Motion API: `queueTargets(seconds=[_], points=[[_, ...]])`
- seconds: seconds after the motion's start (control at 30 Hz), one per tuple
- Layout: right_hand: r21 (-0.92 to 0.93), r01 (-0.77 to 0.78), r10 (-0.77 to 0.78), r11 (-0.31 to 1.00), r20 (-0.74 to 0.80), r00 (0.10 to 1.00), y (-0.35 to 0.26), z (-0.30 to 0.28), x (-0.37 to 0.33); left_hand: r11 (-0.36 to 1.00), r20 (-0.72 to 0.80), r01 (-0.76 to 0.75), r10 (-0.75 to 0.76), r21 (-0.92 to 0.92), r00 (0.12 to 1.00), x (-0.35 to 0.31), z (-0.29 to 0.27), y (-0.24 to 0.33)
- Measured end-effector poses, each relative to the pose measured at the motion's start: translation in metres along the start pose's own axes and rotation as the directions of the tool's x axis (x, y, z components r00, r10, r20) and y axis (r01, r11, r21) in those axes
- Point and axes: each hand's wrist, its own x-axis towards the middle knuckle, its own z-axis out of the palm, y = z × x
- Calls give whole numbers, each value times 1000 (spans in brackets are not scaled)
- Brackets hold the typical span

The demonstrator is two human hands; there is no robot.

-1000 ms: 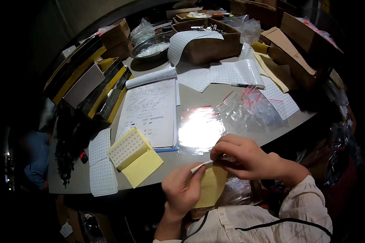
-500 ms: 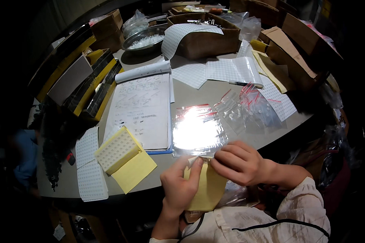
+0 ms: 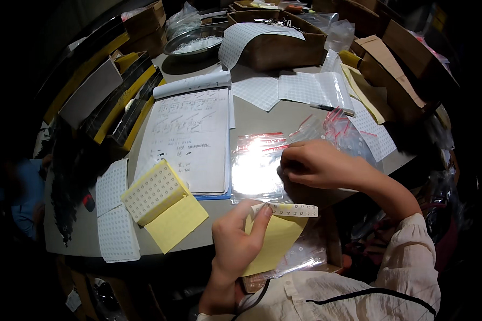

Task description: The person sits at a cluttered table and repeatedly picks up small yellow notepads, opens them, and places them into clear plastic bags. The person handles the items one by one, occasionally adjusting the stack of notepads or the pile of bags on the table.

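My left hand (image 3: 235, 238) pinches a label sheet (image 3: 273, 243) at its upper left, thumb on top. The sheet has a yellow backing, and its top edge is curled over into a white strip of small printed labels. My right hand (image 3: 324, 165) is over the right side of a stack of clear zip bags (image 3: 258, 174) with red seals. Its fingers are curled inward and the fingertips face down. Whatever they hold, if anything, is hidden. The bags shine with glare.
A clipboard of handwritten papers (image 3: 190, 139) lies left of the bags. Beside it are a folded yellow label sheet (image 3: 174, 219) and white label sheets (image 3: 118, 235). Small filled bags (image 3: 348, 134) lie right. A metal bowl (image 3: 193, 51) and a cardboard box (image 3: 268, 53) stand behind.
My right hand has left the label sheet and moved up over the zip bags. My left hand still holds the sheet, whose curled label strip now shows. The view has shifted slightly.
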Motion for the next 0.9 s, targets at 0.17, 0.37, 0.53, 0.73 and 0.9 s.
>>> queueTargets(seconds=[0.17,0.37,0.53,0.73,0.9], points=[[-203,-68,31,977,-180,983,8,8,-7,998,13,1,0,-65,1000,0,-1,-4],[-200,-368,352,908,-110,929,33,-28,-24,997,37,56,-54,-53,998,0,-2,-2],[-77,-300,286,951,-147,947,29,-39,-26,998,43,1,2,-60,999,1,-2,-2],[34,-47,46,998,10,999,18,-20,-4,997,142,43,-34,-63,989,2,-12,3],[-232,11,-40,973,-123,992,17,-1,-4,990,207,73,-47,-120,977,2,-17,8]])
